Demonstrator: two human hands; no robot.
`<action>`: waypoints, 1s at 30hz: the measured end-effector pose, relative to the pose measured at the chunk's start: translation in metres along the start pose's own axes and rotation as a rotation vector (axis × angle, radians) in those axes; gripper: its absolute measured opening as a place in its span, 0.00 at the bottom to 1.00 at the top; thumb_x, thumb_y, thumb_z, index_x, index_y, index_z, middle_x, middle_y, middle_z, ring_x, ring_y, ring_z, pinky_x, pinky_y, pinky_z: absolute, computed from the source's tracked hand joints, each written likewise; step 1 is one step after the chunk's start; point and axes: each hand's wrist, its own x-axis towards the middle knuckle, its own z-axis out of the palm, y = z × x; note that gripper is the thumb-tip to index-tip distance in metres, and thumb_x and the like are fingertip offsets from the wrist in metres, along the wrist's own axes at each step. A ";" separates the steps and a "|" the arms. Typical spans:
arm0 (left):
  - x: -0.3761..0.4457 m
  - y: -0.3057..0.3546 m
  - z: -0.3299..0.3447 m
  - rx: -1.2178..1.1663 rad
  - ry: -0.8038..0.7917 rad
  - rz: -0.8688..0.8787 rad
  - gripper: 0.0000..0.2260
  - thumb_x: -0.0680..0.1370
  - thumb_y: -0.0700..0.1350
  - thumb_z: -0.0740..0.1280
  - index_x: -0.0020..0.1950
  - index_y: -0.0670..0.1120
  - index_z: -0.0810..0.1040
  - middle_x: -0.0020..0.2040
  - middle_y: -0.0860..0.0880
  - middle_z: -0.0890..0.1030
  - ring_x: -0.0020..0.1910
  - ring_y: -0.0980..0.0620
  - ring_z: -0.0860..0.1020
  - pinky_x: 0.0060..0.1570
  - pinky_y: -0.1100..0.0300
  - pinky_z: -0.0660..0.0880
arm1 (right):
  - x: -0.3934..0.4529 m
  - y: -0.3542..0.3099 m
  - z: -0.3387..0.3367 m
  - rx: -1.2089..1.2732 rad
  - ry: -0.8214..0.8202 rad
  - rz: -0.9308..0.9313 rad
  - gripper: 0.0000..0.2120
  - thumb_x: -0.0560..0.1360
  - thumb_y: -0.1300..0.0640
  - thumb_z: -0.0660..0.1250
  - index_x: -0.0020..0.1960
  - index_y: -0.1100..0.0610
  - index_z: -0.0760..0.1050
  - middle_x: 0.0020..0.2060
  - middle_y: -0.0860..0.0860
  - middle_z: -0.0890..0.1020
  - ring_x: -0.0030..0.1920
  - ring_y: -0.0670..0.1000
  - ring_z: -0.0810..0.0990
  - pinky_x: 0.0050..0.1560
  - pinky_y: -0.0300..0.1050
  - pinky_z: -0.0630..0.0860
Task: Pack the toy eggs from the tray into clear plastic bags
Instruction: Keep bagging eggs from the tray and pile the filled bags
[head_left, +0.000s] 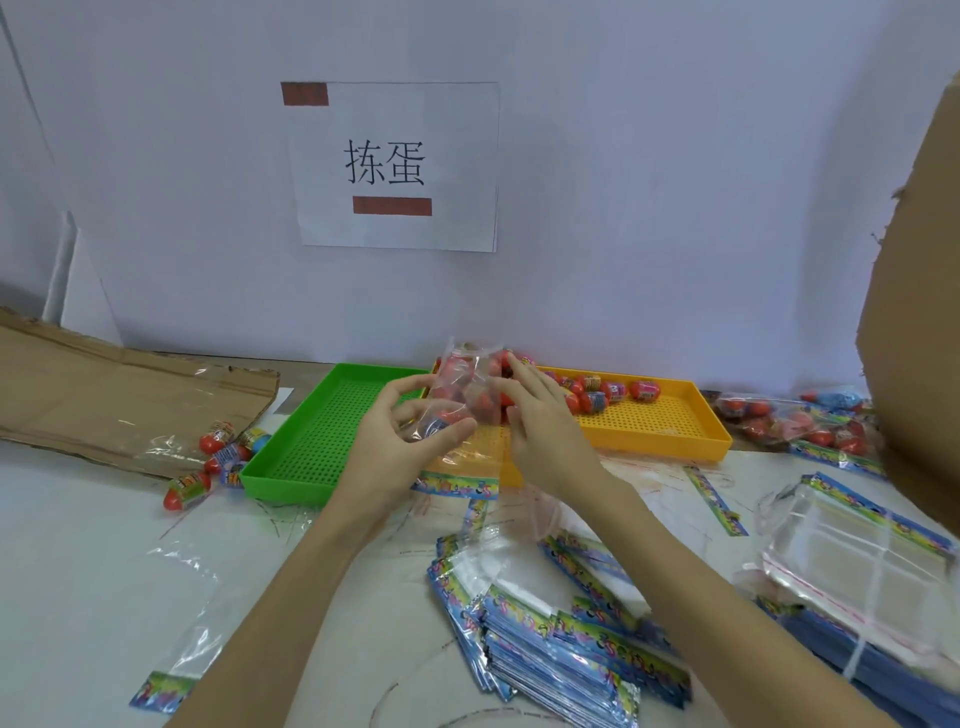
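Nearest, at 6 o'clock, a thick stack of flat bags (561, 660) with glossy blue printed header cards fans across the pale table (78, 571). At 4 o'clock lies a second pile of clear bags (852, 566), smooth and reflective, with a thin red seal line. One loose empty bag (182, 639) lies at 8 o'clock.

Further out, both forearms reach toward the middle. The left hand (395, 447) has its thumb and fingers curled round the lower part of a crinkly clear plastic bag (462, 395), pinching the film; several red toy eggs (480, 408) show inside it, just above that grip. The right hand (545, 431) is beside the bag at its 3 o'clock, fingers straight and loosely spread, fingertips touching the bag's upper edge.

Behind the hands sit two shallow rectangular plastic trays with perforated floors: a green tray (311, 441) at 10 o'clock and a yellow tray (670, 421) at 2 o'clock holding oval wrapped loose eggs (613, 392). Spilled eggs (218, 452) lie at 9 o'clock beside flattened brown cardboard (114, 395). Filled bags (800, 421) rest at 3 o'clock. On the wall hangs a paper sign (397, 166).
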 end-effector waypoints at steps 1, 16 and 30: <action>0.000 0.000 -0.001 -0.009 -0.003 -0.008 0.30 0.68 0.46 0.82 0.67 0.52 0.76 0.54 0.54 0.88 0.50 0.55 0.87 0.40 0.63 0.83 | 0.009 0.002 0.000 -0.023 -0.058 0.017 0.25 0.85 0.63 0.56 0.80 0.50 0.64 0.83 0.47 0.55 0.83 0.51 0.50 0.82 0.53 0.53; 0.001 -0.003 -0.001 0.028 -0.044 -0.049 0.29 0.74 0.31 0.77 0.70 0.52 0.75 0.53 0.48 0.87 0.52 0.47 0.86 0.43 0.59 0.82 | -0.012 0.014 0.002 0.568 0.357 0.186 0.13 0.79 0.56 0.74 0.61 0.49 0.76 0.53 0.40 0.83 0.55 0.38 0.81 0.54 0.34 0.79; -0.006 -0.002 0.015 0.204 -0.107 0.046 0.29 0.70 0.45 0.82 0.68 0.53 0.76 0.49 0.47 0.87 0.51 0.56 0.85 0.61 0.56 0.79 | -0.049 -0.009 -0.027 0.740 0.403 0.016 0.14 0.78 0.57 0.74 0.62 0.46 0.79 0.47 0.43 0.84 0.49 0.49 0.85 0.45 0.39 0.81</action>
